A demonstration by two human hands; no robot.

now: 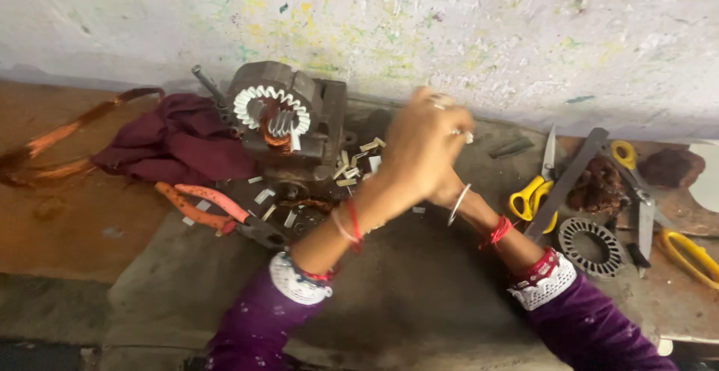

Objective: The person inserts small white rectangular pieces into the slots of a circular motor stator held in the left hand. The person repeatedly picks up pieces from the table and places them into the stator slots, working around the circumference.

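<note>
Hands (427, 154) clasped together, motor stator (284, 120) just left of fingers (449, 116).

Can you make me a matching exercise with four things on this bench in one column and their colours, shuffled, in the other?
Things:
1. pliers
2. scissors
3. cloth
4. ring

Colours:
A. dark red
B. grey metal
C. orange handles
D. yellow handles

Pairs: 1-C, 2-D, 3-A, 4-B
</note>
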